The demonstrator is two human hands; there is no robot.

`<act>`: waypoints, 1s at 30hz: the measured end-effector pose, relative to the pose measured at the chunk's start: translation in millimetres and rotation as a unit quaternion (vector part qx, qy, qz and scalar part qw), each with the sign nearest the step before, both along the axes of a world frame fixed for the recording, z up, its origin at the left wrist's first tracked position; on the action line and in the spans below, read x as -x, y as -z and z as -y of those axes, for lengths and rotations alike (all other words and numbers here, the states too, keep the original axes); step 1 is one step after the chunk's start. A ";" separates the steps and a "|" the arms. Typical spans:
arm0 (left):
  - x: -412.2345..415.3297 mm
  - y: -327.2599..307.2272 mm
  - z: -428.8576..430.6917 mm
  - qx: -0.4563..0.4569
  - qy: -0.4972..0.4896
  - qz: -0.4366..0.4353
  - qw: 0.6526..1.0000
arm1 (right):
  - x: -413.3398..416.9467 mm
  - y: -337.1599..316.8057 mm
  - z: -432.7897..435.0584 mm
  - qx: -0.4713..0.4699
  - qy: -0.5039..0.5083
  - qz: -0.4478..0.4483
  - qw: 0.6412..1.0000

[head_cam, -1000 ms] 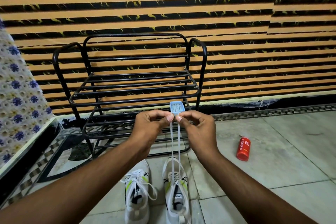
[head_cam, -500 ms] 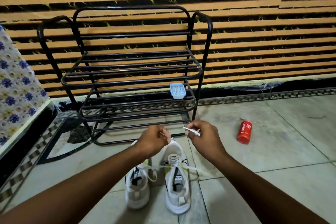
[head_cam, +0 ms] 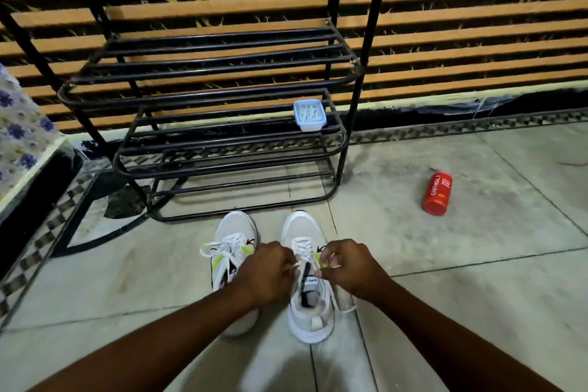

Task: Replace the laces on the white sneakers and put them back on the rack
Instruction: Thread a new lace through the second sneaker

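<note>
- Left hand was curled over the right sneaker, thumb and fingers pinched on a bit of that shoe's white lace, just beside the tongue.
- Right hand was doing the same on the other side of the tongue, fingers clamped on another bit of the same lace. The hands were close together but not touching, with the shoe's opening between them.
- A loose piece of lace trailed onto the floor right next to that shoe's heel.
- Both shoes were down on the tiles, not on the rack. They stood side by side with toes pointing at it, just in front of its bottom bar.
- The left sneaker was laced up, with loops flopping out to its left side. The left wrist hid its back half.
- The rack was black metal bars, standing against a wall striped orange and black.
- A small pale blue box sat at the right end of the middle shelf I could see. It had little white bits inside, but I couldn't tell what they were.
- A red bottle lay on its side on the floor, well off to the right of the rack.
- A flowery cloth poked in at the left edge.
</note>
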State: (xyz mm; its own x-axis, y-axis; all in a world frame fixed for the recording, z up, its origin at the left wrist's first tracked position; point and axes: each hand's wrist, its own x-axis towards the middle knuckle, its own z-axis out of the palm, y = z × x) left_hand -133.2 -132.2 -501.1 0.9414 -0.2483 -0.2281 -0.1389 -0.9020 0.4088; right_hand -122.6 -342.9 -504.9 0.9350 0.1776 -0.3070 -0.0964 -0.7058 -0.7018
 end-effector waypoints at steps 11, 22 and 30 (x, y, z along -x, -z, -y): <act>-3.0 -9.3 26.9 0.223 -0.121 -0.024 0.967 | 6.4 -11.1 -9.3 -0.098 0.069 -0.073 0.990; 2.9 -7.8 38.7 0.352 -0.236 -0.117 0.898 | 14.7 -0.8 -13.1 -0.013 0.068 -0.083 0.994; -3.2 -43.3 47.0 0.466 -0.322 -0.194 0.801 | 27.4 -45.2 -14.0 -0.171 -0.022 -0.101 0.980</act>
State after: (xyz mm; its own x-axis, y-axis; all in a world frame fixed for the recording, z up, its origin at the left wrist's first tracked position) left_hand -130.1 -179.2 -457.9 0.8458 0.0286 -0.5328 0.5333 -0.0134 0.8458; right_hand -150.0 -328.9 -459.6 0.8509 0.3406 -0.3999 -0.2319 -0.4395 -0.8678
